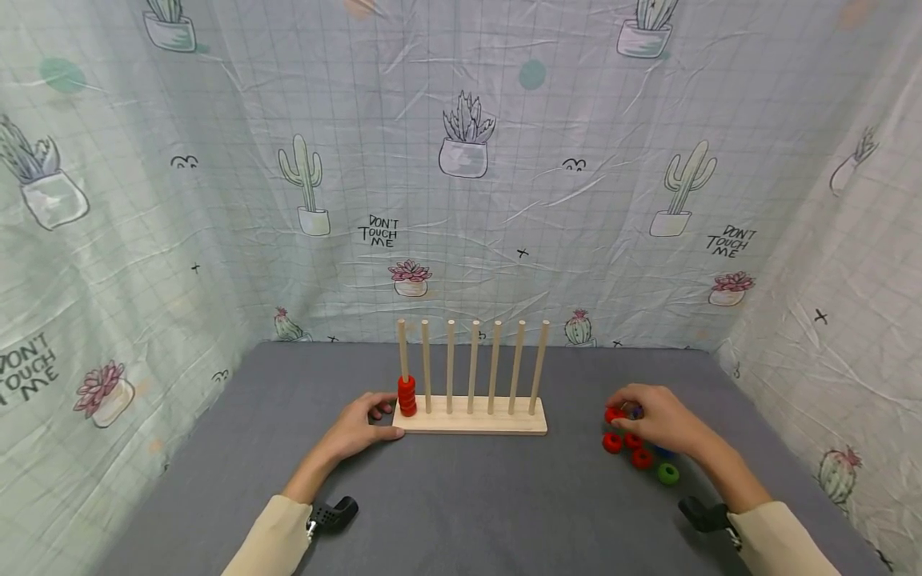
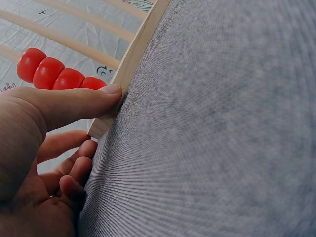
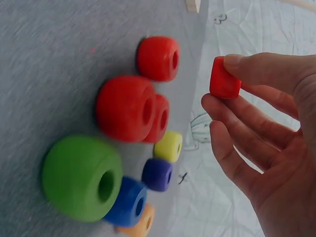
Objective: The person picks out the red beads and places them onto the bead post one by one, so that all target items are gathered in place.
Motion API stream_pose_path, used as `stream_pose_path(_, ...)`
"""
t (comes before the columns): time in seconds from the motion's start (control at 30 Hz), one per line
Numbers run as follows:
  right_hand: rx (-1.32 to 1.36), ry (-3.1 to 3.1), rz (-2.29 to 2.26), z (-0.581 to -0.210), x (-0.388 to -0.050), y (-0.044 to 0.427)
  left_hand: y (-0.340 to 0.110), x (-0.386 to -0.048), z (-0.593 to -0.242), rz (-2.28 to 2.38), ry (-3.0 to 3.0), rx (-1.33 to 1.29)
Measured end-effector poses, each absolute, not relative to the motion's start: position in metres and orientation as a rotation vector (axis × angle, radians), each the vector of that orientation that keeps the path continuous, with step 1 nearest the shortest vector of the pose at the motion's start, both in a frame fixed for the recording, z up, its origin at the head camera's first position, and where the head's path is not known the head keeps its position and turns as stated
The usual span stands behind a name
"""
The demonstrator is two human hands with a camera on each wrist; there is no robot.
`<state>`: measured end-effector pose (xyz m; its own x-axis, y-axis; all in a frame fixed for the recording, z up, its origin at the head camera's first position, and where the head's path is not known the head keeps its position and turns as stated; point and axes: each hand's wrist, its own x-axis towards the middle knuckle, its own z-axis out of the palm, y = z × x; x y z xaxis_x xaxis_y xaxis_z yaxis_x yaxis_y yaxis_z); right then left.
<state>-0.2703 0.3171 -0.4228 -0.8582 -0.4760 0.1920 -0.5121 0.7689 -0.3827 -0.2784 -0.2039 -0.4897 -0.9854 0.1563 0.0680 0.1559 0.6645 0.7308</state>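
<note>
A pale wooden peg stand (image 1: 470,426) with several upright pegs stands on the table. Stacked on its leftmost peg are several red beads (image 1: 406,396). My left hand (image 1: 358,426) holds the stand's left end, the thumb on its front edge and fingers curled by the corner. In the right wrist view, my right hand (image 3: 276,131) pinches a red bead (image 3: 224,81) between thumb and fingers, raised off the table. Under and beside that hand lie loose beads: red (image 3: 158,58), green (image 3: 81,177), blue (image 3: 127,201), purple (image 3: 157,174), yellow (image 3: 169,146) and orange (image 3: 140,222).
The grey cloth-covered table (image 1: 490,504) spreads around the stand. Behind it and at both sides hangs a pale curtain (image 1: 461,224) printed with potted plants. The loose beads form a cluster on the table's right side.
</note>
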Motion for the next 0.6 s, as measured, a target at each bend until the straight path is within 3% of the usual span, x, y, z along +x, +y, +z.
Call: stream_pose_path(0.6,0.914,-2.866,0.667,-0.407,-0.271,0.277,-0.205,-0.279,-0.492,1.263,2.867,0.281)
